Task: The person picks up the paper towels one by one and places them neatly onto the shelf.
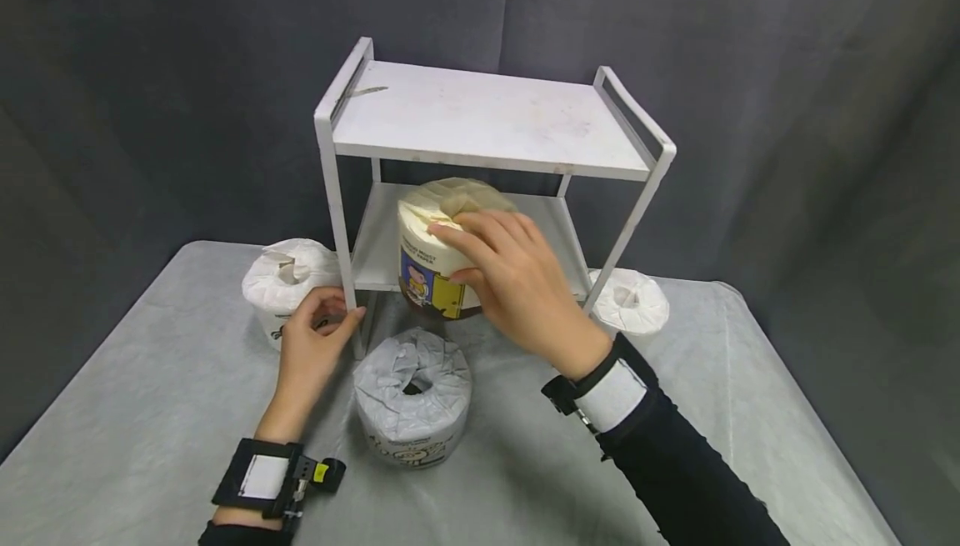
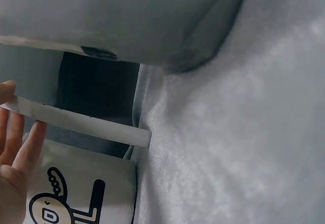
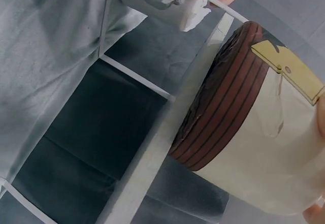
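A wrapped toilet paper roll with a blue and yellow label (image 1: 429, 283) is gripped by my right hand (image 1: 525, 279) at the front edge of the white rack's middle shelf (image 1: 375, 237). In the right wrist view the roll (image 3: 264, 148) shows its brown striped base, tilted beside the shelf edge (image 3: 147, 168). My left hand (image 1: 311, 354) pinches the rack's front left leg (image 1: 335, 212) near its lower part; in the left wrist view, thumb and fingers (image 2: 31, 150) lie on either side of the leg (image 2: 91, 125).
One white-wrapped roll (image 1: 288, 279) stands left of the rack, another (image 1: 630, 304) by its right leg. A greyish-white roll (image 1: 412, 421) stands in front, between my forearms. The top shelf (image 1: 487, 117) has raised side rails. Dark cloth (image 1: 787, 112) hangs behind the covered table (image 1: 187, 379).
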The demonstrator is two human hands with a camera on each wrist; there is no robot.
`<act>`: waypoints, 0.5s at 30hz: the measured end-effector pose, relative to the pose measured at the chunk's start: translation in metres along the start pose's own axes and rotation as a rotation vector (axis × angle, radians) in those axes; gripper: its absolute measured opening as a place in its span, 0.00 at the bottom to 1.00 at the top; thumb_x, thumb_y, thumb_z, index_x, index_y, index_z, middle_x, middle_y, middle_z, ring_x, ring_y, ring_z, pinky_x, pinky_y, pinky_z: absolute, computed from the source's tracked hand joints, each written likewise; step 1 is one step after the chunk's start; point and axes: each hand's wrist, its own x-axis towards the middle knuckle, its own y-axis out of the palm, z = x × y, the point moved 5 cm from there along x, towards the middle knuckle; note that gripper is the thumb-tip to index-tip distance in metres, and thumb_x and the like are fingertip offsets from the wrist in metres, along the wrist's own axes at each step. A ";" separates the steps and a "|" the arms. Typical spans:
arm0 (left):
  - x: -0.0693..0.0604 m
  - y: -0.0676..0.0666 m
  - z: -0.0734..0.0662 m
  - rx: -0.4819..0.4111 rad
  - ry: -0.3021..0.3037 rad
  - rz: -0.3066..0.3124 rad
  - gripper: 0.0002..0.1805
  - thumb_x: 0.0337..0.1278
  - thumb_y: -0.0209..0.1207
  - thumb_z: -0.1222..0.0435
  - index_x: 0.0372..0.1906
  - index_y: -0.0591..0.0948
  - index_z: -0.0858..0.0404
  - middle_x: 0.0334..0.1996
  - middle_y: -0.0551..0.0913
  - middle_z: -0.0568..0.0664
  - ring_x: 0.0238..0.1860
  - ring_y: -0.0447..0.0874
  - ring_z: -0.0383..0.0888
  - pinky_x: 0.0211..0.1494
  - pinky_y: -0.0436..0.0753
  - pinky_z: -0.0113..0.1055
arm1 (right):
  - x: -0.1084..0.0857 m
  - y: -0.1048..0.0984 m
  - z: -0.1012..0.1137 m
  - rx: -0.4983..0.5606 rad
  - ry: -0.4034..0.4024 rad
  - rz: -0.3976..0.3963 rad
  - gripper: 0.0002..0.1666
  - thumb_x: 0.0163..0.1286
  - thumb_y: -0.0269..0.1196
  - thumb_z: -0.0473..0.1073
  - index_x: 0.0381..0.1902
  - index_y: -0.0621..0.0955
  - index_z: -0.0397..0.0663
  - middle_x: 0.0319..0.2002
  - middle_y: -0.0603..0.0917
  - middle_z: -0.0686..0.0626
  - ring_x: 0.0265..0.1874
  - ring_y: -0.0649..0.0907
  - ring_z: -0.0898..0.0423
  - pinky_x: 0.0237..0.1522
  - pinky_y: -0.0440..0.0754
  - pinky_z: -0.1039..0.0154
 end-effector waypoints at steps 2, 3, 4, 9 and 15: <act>0.000 0.000 0.001 0.013 -0.011 0.000 0.13 0.58 0.67 0.73 0.46 0.79 0.70 0.36 0.79 0.49 0.42 0.78 0.41 0.39 0.78 0.19 | 0.003 0.002 -0.001 -0.006 0.008 0.005 0.30 0.63 0.70 0.36 0.63 0.77 0.44 0.57 0.79 0.43 0.58 0.76 0.46 0.65 0.68 0.54; 0.000 0.000 0.001 0.019 -0.014 0.001 0.13 0.58 0.67 0.73 0.46 0.79 0.70 0.36 0.79 0.49 0.42 0.78 0.41 0.39 0.78 0.19 | 0.004 0.003 -0.002 -0.006 0.011 0.007 0.30 0.63 0.70 0.36 0.62 0.77 0.43 0.57 0.79 0.43 0.58 0.76 0.46 0.65 0.68 0.54; 0.000 0.000 0.001 0.023 -0.015 0.000 0.13 0.58 0.67 0.73 0.46 0.79 0.70 0.36 0.79 0.49 0.42 0.78 0.41 0.39 0.78 0.19 | 0.005 0.004 -0.002 -0.005 0.014 0.009 0.29 0.63 0.70 0.36 0.62 0.77 0.43 0.57 0.79 0.43 0.58 0.76 0.46 0.65 0.68 0.55; -0.001 0.000 0.000 0.006 0.001 0.005 0.13 0.58 0.67 0.71 0.47 0.79 0.68 0.35 0.79 0.47 0.42 0.78 0.42 0.38 0.78 0.19 | 0.011 0.009 -0.003 -0.006 0.033 0.033 0.30 0.63 0.70 0.36 0.63 0.76 0.43 0.58 0.79 0.43 0.58 0.76 0.47 0.64 0.68 0.55; -0.001 0.000 0.000 -0.012 0.025 0.010 0.13 0.58 0.68 0.69 0.46 0.80 0.67 0.36 0.79 0.49 0.41 0.78 0.38 0.38 0.79 0.20 | 0.018 0.014 -0.001 -0.027 0.079 0.054 0.32 0.62 0.72 0.39 0.64 0.77 0.48 0.59 0.77 0.42 0.59 0.75 0.45 0.63 0.70 0.53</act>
